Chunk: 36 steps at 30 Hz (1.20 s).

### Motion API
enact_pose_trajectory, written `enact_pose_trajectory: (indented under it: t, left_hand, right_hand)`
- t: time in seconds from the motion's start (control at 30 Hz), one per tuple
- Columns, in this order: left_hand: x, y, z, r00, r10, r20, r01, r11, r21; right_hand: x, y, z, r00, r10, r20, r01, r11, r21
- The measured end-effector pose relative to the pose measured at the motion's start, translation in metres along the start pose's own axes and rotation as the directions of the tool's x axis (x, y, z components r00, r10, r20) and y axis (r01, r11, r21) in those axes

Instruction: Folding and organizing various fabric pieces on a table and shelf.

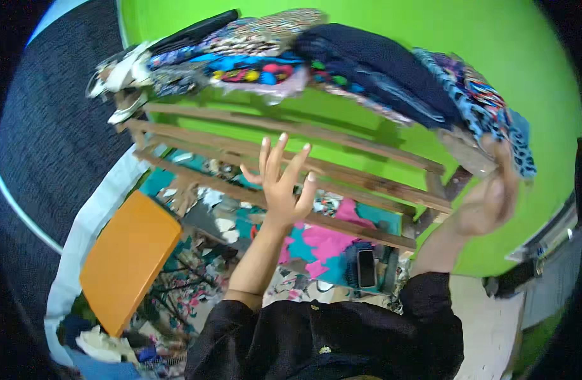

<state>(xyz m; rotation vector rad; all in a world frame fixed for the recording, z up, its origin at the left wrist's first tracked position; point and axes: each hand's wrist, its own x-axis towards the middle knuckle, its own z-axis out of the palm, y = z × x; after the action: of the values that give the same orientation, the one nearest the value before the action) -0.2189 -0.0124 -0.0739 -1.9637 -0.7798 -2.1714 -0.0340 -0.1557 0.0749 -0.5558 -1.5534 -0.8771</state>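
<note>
Nearest, at 6 o'clock: black sleeves, both forearms raised toward a wooden slatted rack (341,180). Left hand (283,180) near frame centre, palm open, fingers spread, holding nothing, hovering in front of the middle slats, not clearly touching them. Right hand (490,196) at 3 o'clock is motion-blurred; it's up against the right end of the rack under the blue patterned cloth (487,107), and I can't tell whether it's gripping the fabric or the wood. The stack of folded clothes (291,54) sits on the top of the rack from 11 to 2 o'clock, with a dark navy garment (379,66) lying over the right half. Judgement: best handled with the right hand supporting the overhanging end while the free left comes under the stack's middle, since the stack looks loose and tilted and a one-sided pull could slide it off. Around: an orange board (129,259) at 8 o'clock, a phone (366,268) lying on pink and teal fabric (322,244) below the rack at 5 o'clock, more cloth heaped at 7 o'clock. Farthest: green wall (430,25) behind it all. The slats sit between the left hand and anything below.
</note>
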Motion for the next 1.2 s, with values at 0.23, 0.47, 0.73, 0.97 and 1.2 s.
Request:
enact_pose_trajectory:
  t: [0.23, 0.47, 0.73, 0.97, 1.2]
  left_hand:
    - [-0.129, -0.027, -0.107, 0.978, -0.208, -0.013, 0.186, 0.842, 0.507]
    - [-0.242, 0.041, -0.222, 0.834, -0.400, -0.380, 0.512, 0.305, 0.803]
    - [-0.319, 0.100, -0.292, 0.680, -0.282, -0.677, 0.728, 0.149, 0.669]
    - [-0.358, 0.122, -0.335, 0.682, -0.176, -0.710, 0.731, 0.119, 0.672]
    - [-0.410, 0.117, -0.392, 0.624, -0.232, -0.746, 0.763, -0.028, 0.646]
  right_hand:
    - [-0.180, -0.041, 0.132, 0.894, 0.315, 0.320, -0.428, 0.812, 0.398]
    - [-0.298, -0.154, 0.180, 0.742, 0.016, 0.670, -0.595, 0.475, 0.648]
    - [-0.349, -0.296, 0.181, 0.667, -0.338, 0.664, -0.654, 0.162, 0.739]
    - [-0.361, -0.371, 0.196, 0.670, -0.471, 0.573, -0.625, 0.059, 0.779]
    - [-0.387, -0.451, 0.227, 0.646, -0.559, 0.519, -0.617, 0.017, 0.787]
